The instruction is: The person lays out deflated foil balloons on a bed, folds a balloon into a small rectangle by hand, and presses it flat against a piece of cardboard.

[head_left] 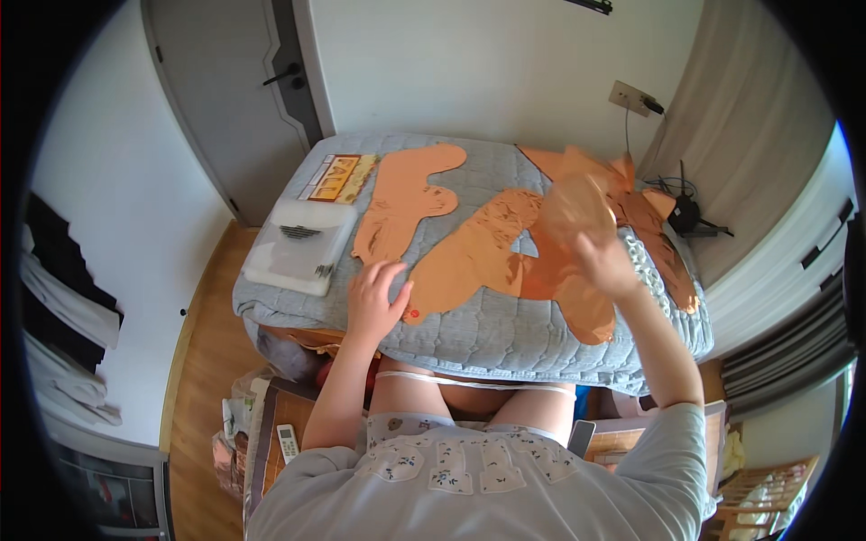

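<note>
Several rose-gold foil balloon letters lie flat on a grey quilted cover over a table. My left hand rests palm down at the near end of one long foil letter, fingers spread. My right hand is raised above the cover and grips a loose, partly see-through piece of foil balloon, lifted off the pile. Another foil letter lies apart to the left. More foil shapes are bunched at the right.
A clear plastic box sits at the cover's left end, a flat printed packet behind it. A remote lies low on the left. A door, a wall socket with cables and a curtain stand behind.
</note>
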### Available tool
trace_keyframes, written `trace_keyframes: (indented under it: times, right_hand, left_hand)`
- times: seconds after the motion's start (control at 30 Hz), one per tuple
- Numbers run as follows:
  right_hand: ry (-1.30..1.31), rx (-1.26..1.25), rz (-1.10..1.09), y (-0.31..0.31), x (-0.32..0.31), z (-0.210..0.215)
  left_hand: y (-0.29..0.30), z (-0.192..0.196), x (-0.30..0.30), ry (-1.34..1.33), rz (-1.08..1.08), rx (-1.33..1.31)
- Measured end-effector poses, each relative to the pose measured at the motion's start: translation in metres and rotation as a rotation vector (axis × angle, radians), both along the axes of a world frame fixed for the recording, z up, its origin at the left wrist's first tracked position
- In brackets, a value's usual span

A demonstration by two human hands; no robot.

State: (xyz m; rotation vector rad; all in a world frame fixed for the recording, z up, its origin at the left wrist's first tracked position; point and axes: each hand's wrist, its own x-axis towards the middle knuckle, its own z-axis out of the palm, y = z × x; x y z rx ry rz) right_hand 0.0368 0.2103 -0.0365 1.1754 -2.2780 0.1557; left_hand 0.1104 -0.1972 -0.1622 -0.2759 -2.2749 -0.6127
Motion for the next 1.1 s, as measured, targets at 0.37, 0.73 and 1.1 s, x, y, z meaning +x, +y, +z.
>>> trace_keyframes:
  times: [0.37, 0.73, 1.1]
  right_hand:
    - [-0.871, -0.077, 0.147, -0.008, 0.046, -0.096]
    - [-0.675, -0.185, -0.056, -0.053, 0.058, -0.095]
    - [-0.559, 0.01, -0.374, -0.059, 0.063, -0.101]
  left_hand:
    - [0.01, 0.003, 0.028, -0.229, -0.298, -0.102]
    - [0.004, 0.0, 0.032, -0.215, -0.33, -0.035]
    - [0.004, 0.001, 0.031, -0.193, -0.335, 0.019]
